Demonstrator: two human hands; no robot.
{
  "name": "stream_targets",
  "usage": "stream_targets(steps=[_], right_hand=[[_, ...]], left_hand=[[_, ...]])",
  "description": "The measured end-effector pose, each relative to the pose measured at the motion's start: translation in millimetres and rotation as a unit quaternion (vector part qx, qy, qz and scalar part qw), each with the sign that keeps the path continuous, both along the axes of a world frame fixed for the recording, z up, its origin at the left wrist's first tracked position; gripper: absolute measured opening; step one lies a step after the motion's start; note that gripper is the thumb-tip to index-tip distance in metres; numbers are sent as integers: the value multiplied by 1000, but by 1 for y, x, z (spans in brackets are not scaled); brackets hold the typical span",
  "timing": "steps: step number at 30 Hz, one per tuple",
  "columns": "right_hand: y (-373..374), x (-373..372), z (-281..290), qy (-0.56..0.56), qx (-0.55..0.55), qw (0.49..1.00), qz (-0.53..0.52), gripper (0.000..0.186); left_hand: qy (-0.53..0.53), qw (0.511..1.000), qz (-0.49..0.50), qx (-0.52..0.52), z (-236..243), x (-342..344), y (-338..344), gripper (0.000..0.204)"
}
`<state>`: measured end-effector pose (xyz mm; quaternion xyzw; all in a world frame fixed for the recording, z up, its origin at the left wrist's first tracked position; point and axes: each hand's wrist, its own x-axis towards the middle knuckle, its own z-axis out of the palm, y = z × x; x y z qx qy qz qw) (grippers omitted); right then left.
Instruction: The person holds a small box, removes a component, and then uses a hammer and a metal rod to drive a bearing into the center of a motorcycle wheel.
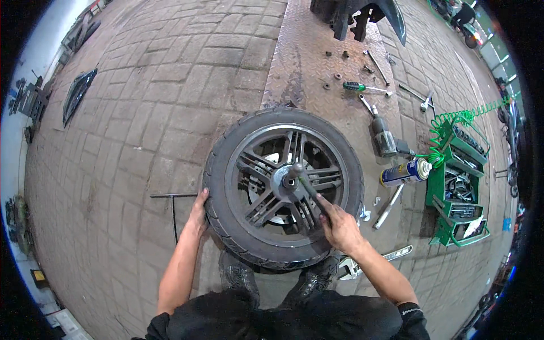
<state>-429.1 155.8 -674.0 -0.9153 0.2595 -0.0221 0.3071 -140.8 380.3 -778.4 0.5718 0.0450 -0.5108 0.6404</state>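
Note:
A motorcycle wheel [224, 198] with a black tyre and dark grey spokes lies tilted in front of me, close to my boots. My left hand [198, 211] grips the tyre at its left edge. In my right hand [341, 226] is a hammer [306, 187], its handle slanting up and left over the spokes. The rounded metal head of the hammer is just above the hub [285, 182], and I cannot tell whether they touch. Behind the spokes a brake disc [258, 195] shows in part.
A T-shaped wrench [173, 196] lies left of the wheel. To the right are an adjustable wrench [399, 253], a spray can [406, 172], an impact wrench [383, 137] and a green toolbox [435, 195]. Beyond the wheel, a screwdriver [362, 87] and small parts lie on a metal plate [289, 73].

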Motion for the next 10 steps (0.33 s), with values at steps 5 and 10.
stream_targets(steps=[5, 10], right_hand=[[-7, -24, -11, 5, 7, 999, -51, 57], [0, -63, -12, -78, -36, 985, -150, 52]], left_hand=[[54, 998, -19, -37, 3, -20, 5, 85], [18, 1000, -1, -22, -21, -14, 3, 85]])
